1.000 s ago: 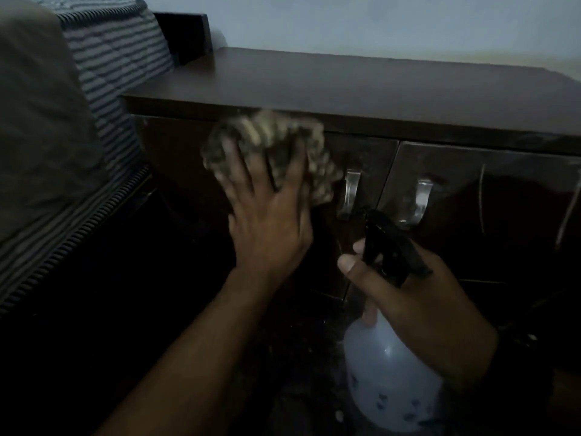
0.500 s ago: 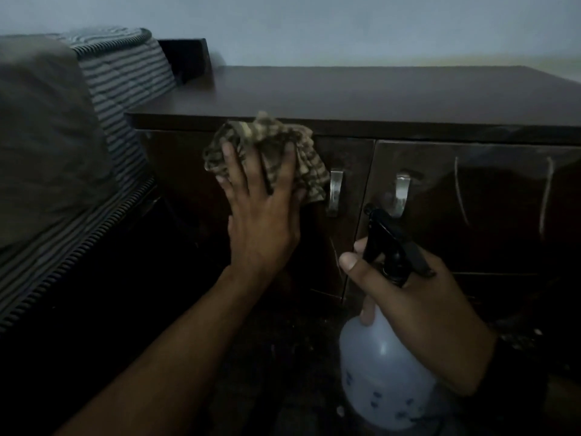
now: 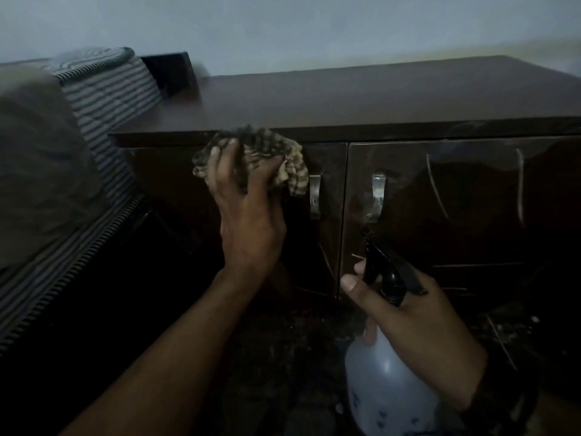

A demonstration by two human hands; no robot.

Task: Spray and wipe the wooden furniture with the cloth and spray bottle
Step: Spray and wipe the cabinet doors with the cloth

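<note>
Two hands work at the dark wooden cabinet [image 3: 408, 171]. Left hand [image 3: 248, 221] grips a bunched cloth [image 3: 267, 152] against its left door. Right hand [image 3: 418, 325] is closed around the neck of a pale spray bottle [image 3: 383, 394], contents unclear.

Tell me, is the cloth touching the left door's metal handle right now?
Cannot tell. In the head view the cloth hangs right beside the left door handle, its lower right fold meeting the handle's edge; dim light hides contact or gap.

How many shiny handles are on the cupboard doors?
2. One handle is on the left door, just right of the cloth. The other handle is on the right door, above the spray bottle. More may be hidden past the picture's edge.
</note>
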